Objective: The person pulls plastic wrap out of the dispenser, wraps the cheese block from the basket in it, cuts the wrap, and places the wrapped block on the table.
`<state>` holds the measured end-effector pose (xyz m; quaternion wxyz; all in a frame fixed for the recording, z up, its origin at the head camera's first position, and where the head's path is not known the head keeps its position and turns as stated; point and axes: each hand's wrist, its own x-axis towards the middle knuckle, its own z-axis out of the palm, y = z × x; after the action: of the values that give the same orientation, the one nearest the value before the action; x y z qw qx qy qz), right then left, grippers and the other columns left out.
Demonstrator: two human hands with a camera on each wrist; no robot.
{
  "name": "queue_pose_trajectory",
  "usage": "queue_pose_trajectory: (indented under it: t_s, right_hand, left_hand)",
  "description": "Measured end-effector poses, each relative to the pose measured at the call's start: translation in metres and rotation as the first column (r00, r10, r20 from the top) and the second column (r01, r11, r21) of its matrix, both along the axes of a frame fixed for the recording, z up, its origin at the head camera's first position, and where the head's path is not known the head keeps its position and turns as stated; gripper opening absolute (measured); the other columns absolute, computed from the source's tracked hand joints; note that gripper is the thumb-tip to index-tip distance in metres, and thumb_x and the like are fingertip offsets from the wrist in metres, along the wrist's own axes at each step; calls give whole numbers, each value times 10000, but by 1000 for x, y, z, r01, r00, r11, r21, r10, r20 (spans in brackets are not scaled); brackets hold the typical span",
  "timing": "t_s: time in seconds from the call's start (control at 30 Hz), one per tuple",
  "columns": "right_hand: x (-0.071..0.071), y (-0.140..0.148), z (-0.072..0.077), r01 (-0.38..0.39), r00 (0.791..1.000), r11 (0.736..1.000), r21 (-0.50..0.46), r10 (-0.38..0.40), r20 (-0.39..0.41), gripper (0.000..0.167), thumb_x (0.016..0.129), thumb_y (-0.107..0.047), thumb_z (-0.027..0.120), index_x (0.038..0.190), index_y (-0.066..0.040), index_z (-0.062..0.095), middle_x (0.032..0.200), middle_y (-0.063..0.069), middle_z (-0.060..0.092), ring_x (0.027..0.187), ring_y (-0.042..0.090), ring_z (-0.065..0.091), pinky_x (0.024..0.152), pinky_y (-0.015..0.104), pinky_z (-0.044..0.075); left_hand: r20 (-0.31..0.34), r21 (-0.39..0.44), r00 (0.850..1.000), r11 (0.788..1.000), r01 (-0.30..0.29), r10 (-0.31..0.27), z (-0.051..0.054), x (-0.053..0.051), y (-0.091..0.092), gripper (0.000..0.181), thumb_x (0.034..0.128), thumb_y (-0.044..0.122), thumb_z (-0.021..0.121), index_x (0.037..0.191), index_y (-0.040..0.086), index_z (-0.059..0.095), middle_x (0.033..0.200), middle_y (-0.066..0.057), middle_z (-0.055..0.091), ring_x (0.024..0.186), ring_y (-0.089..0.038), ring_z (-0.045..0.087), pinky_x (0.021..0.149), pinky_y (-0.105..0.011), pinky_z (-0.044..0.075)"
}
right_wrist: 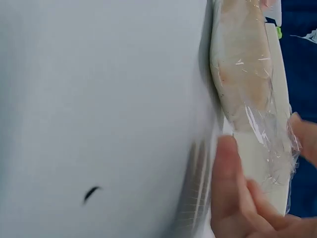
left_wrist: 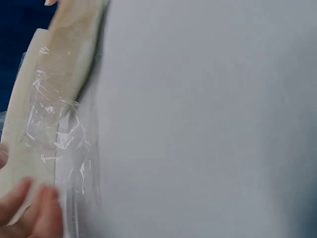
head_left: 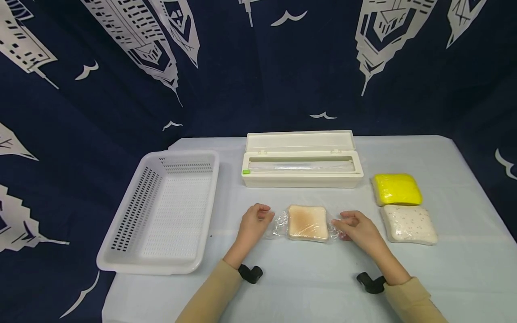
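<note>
A slice of bread [head_left: 308,223] with a browned face lies flat in clear cling film [head_left: 280,224], whose loose ends stick out crinkled to its left and right. Beside the left end is my left hand [head_left: 253,225]; its thumb and blurred fingers stand apart in the left wrist view, with no pinch on the film visible. At the right end, my right hand [head_left: 361,231] has thumb and fingers spread around the loose film [right_wrist: 271,153]. One finger seems to touch that film. The bread's underside is hidden.
Behind the bread stands a white cling film dispenser [head_left: 303,180], lid raised, roll showing. A white perforated basket [head_left: 208,215] is at the left. To the right lie a film-wrapped yellow block [head_left: 397,189] and a wrapped speckled slab [head_left: 409,224]. A dark patterned curtain [head_left: 258,89] hangs behind.
</note>
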<state>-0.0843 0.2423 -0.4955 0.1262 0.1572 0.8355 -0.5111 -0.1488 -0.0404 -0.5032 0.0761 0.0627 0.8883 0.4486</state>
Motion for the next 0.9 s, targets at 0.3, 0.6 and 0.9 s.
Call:
queue_pose_trajectory:
  t_s: [0.3,0.6,0.9]
  right_hand:
    - [1,-1,3,20,996,996,-87,-12,89,435,950,-274,651,1121,118,572,790,30,658,665,66,649,637,220,576]
    - [3,-6,8,49,999,998,-28,-48,24,324,945,-230,651,1026,79,597,802,46,661,681,69,643,644,228,570]
    - [3,-11,8,37,999,999,10,-37,-23,327,938,-235,659,1057,68,626,858,81,718,706,79,660,665,233,566]
  left_hand:
    - [233,-22,965,991,129,-120,2,-1,0,308,926,339,658,1026,49,680,858,-43,680,738,-148,601,630,-268,475]
    - [169,35,985,999,25,-30,24,-2,14,175,919,224,668,911,49,665,715,-10,613,559,-86,575,526,-208,444]
    - [123,-19,992,999,39,-36,44,-2,34,229,909,293,687,934,65,693,869,-57,676,771,-153,604,613,-248,467]
